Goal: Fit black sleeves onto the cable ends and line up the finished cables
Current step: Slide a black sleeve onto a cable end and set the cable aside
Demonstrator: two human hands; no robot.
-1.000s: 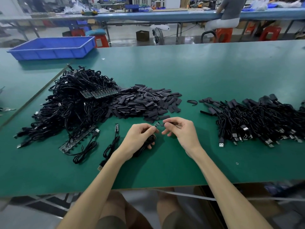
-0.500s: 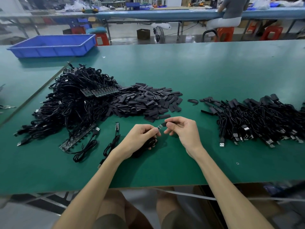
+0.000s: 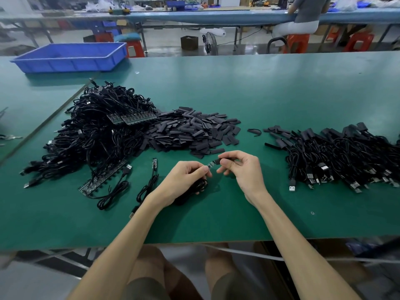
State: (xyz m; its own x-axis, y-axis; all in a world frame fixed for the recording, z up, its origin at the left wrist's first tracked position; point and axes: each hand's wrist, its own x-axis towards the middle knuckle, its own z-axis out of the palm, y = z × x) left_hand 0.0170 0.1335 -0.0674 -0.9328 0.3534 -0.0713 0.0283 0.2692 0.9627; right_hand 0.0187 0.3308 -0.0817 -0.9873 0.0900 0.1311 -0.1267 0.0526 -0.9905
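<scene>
One wide green table [image 3: 259, 94] fills the view, its near edge running across just under the person's forearms and its far edge meeting an aisle. Bare green lies open behind the piles and in a band between the hands and the near edge.

At the left sits the biggest heap, tangled black unsleeved cables [image 3: 97, 135]. At the right, a lower heap of finished cables [image 3: 346, 156] lies with sleeved ends towards the far side and metal plugs towards the near side. Between these two heaps, a mound of loose black sleeves [image 3: 194, 133] touches the left heap, with a gap of bare table before the right one. A blue tray [image 3: 65, 61] rests at the far left corner.

Both hands hover near the table's middle, just in front of the sleeve mound. The left hand [image 3: 184, 180] is curled round a coiled cable [image 3: 194, 187], thumb and forefinger pinching its small circuit-board end [image 3: 211, 165]. That end points up and right, towards the other hand. The right hand [image 3: 244, 169] pinches one black sleeve [image 3: 227, 157] between thumb and fingertips. The sleeve's long axis lies nearly left to right, in line with the board, and its left mouth meets the board's tip; whether the tip is inside cannot be told.

Two loose cables [image 3: 112, 191] lie left of the left hand.
</scene>
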